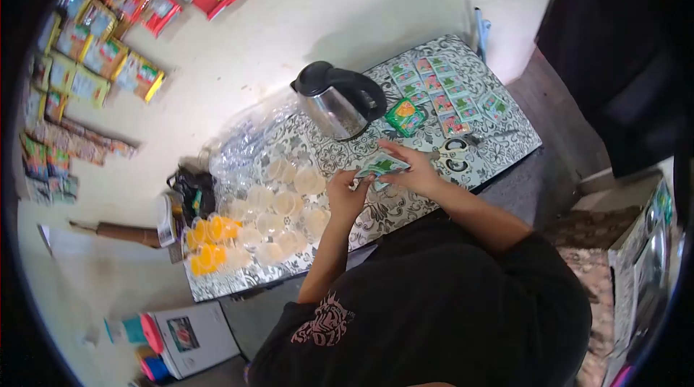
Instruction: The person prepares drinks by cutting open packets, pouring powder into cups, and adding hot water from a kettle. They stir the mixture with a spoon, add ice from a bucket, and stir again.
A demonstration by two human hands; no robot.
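Close in front of my body, over the patterned table, I hold a small green-and-white printed sachet with both hands. My left hand pinches its near-left end between thumb and fingers. My right hand grips the other end, fingers closed round it. Beyond my right hand lie a green and yellow packet and a pair of scissors with pale handles. Further back, strips of similar sachets are spread in rows on the tabletop.
A steel and black electric kettle stands by the wall. Several clear plastic cups fill the table's left part, beside cups with orange contents. Clear plastic bags and a black bag lie behind. Packets hang on the wall.
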